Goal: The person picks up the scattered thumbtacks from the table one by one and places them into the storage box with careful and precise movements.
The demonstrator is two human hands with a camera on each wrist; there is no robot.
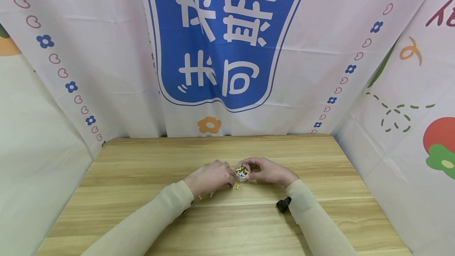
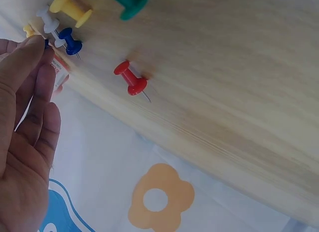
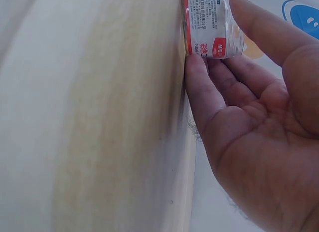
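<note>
My right hand (image 1: 268, 171) holds a small clear plastic jar (image 3: 209, 30) with a white and red label, standing on the table. Its thumb and fingers lie around the jar's side. Colourful push pins (image 1: 242, 170) fill the bottom of the jar. Just left of it, my left hand (image 1: 215, 177) has thumb and fingertips together, pinching a blue push pin (image 2: 47, 43) that is mostly hidden. Beyond those fingertips in the left wrist view lie another blue pin (image 2: 70, 41), a white pin (image 2: 48, 20) and a yellow pin (image 2: 71, 9).
A red push pin (image 2: 130, 78) and a green one (image 2: 129, 3) lie on the wooden table (image 1: 142, 157). One yellow pin (image 1: 237, 187) sits in front of the jar. A black wrist device (image 1: 283, 204) is at the right sleeve. Printed cloth hangs behind the table.
</note>
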